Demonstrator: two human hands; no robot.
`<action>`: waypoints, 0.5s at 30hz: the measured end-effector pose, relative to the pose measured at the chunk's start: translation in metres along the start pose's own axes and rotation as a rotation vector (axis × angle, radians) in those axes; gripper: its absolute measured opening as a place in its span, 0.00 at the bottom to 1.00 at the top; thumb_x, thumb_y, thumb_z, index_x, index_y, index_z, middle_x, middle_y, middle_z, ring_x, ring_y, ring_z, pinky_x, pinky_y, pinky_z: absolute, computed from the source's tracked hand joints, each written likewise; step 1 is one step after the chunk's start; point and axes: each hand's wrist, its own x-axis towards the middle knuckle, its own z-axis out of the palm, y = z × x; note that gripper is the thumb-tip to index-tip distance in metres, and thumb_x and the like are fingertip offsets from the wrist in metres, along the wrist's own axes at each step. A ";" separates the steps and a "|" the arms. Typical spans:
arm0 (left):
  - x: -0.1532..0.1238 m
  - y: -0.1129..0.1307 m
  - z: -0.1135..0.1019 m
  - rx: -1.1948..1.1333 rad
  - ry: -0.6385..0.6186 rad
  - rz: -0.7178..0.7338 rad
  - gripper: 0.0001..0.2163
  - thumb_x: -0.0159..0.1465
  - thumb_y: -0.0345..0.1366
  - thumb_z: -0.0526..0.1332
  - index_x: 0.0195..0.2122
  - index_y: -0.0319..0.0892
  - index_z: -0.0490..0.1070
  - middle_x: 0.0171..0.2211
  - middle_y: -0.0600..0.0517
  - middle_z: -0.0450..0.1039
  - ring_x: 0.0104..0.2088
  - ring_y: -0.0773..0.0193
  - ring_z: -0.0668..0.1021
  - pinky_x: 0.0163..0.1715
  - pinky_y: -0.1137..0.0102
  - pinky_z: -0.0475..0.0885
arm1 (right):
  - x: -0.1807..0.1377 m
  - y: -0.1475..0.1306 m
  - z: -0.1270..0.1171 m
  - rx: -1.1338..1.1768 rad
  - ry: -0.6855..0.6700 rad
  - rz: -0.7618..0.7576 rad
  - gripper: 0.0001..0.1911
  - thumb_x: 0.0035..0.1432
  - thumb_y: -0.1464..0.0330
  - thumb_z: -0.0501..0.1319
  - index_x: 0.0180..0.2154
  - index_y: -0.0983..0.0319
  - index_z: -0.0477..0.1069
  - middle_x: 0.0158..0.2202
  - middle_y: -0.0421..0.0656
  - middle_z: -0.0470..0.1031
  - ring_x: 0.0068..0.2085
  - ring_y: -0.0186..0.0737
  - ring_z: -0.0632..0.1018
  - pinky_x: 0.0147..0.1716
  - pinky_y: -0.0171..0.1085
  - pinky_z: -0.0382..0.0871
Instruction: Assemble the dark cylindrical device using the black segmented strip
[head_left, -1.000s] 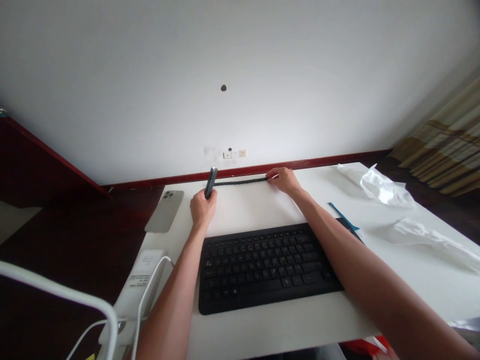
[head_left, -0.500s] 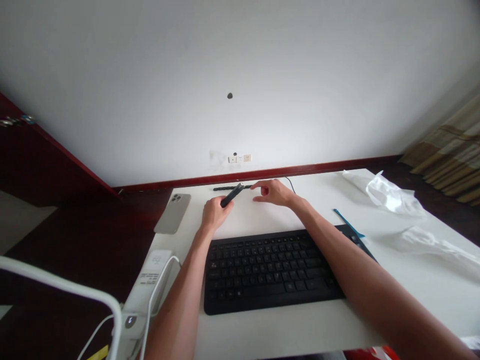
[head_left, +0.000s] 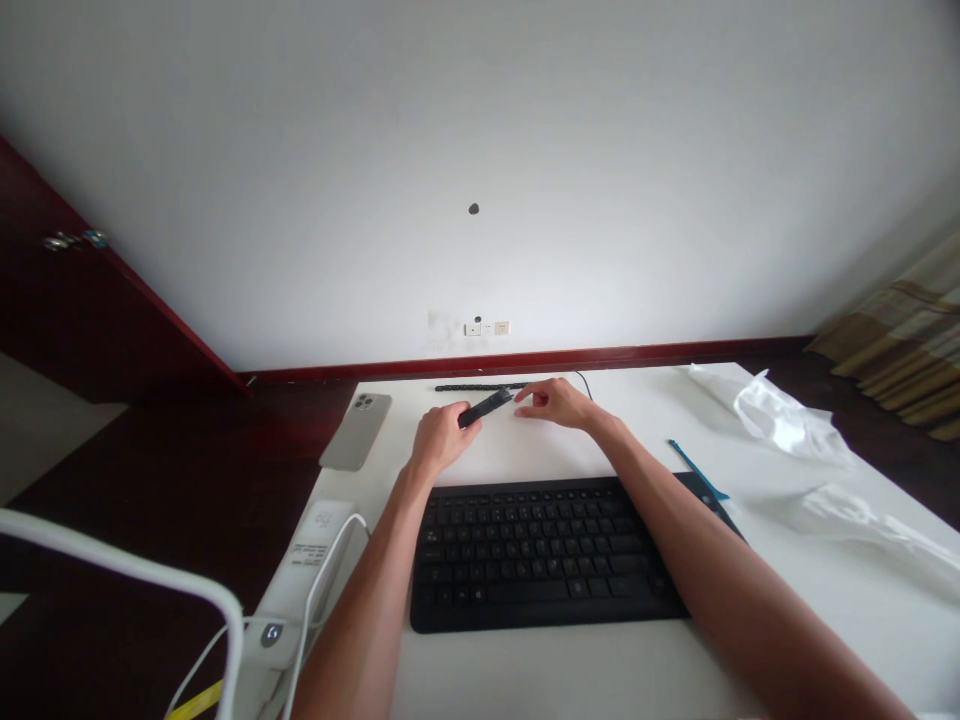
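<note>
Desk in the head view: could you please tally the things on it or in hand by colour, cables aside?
Black: 4 (keyboard, pad, black strip, bar in left hand)
Grey: 1 (phone)
White: 3 (far wrapper, near wrapper, power box)
Blue: 1 (blue strip)
Total: 9

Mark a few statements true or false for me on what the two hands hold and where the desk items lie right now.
1. The left hand grips a slim dark tool. True.
2. The right hand rests on the black keyboard. False: it is beyond the keyboard, with its fingertips at the tool's far end.
3. The phone lies camera side up, to the left of the left hand. True.
4. Both hands hold the black beaded strip up in the air. False: it lies along the far edge of the white table.
5. The white plastic bag lies left of the keyboard. False: it is on the table's right side.
</note>
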 end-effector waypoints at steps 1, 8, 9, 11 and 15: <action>-0.001 0.004 -0.003 0.036 -0.001 0.004 0.07 0.65 0.41 0.61 0.33 0.45 0.76 0.26 0.50 0.77 0.29 0.59 0.78 0.30 0.70 0.61 | -0.001 -0.001 -0.002 0.022 -0.020 -0.001 0.26 0.54 0.48 0.70 0.45 0.60 0.82 0.25 0.38 0.73 0.26 0.34 0.69 0.29 0.35 0.60; -0.012 0.039 -0.014 0.143 0.010 0.026 0.08 0.67 0.40 0.62 0.46 0.48 0.74 0.32 0.51 0.81 0.34 0.55 0.82 0.35 0.69 0.66 | -0.004 -0.032 -0.015 0.563 -0.312 -0.137 0.39 0.53 0.54 0.73 0.63 0.62 0.71 0.36 0.42 0.78 0.35 0.36 0.74 0.38 0.36 0.68; -0.014 0.045 -0.016 0.135 0.022 0.026 0.09 0.67 0.40 0.61 0.48 0.48 0.73 0.33 0.51 0.81 0.35 0.56 0.82 0.36 0.69 0.67 | -0.005 -0.041 -0.015 0.628 -0.310 -0.165 0.36 0.54 0.55 0.73 0.60 0.63 0.72 0.37 0.43 0.79 0.36 0.36 0.75 0.38 0.36 0.68; -0.019 0.056 -0.020 0.119 0.054 0.001 0.11 0.69 0.40 0.60 0.50 0.47 0.71 0.34 0.50 0.81 0.35 0.56 0.82 0.36 0.68 0.67 | -0.006 -0.057 -0.013 0.733 -0.265 -0.204 0.30 0.55 0.57 0.73 0.55 0.64 0.76 0.39 0.44 0.79 0.37 0.36 0.75 0.39 0.36 0.68; -0.037 0.076 -0.036 0.025 0.141 -0.027 0.13 0.70 0.40 0.58 0.54 0.45 0.68 0.32 0.51 0.79 0.34 0.58 0.82 0.37 0.69 0.69 | -0.012 -0.088 -0.013 0.859 -0.154 -0.211 0.22 0.57 0.55 0.72 0.46 0.64 0.78 0.37 0.44 0.78 0.35 0.35 0.74 0.37 0.35 0.69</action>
